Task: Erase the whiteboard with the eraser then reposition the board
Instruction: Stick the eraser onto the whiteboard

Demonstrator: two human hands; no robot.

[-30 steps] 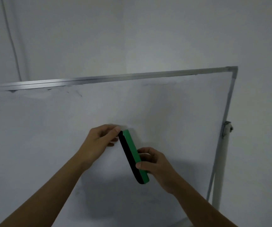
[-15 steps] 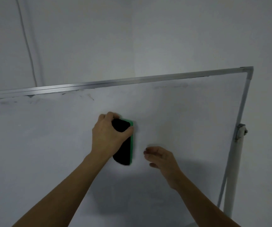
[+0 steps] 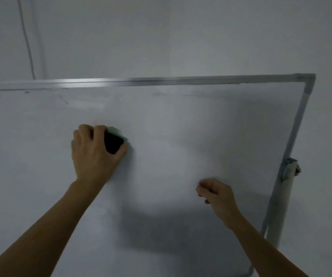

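Note:
A large whiteboard with a metal frame fills most of the head view. Faint dark marks remain near its top edge at the left. My left hand grips the green and black eraser and holds it against the board, left of centre. Most of the eraser is hidden under my fingers. My right hand hovers in front of the board lower right, fingers loosely curled, holding nothing.
The board's white stand post with a metal clamp runs down the right side. A plain wall stands behind, with a thin cable running down it at the upper left.
My right hand let go of the eraser and dropped to the lower right. My left hand took the eraser and carried it up and left across the board.

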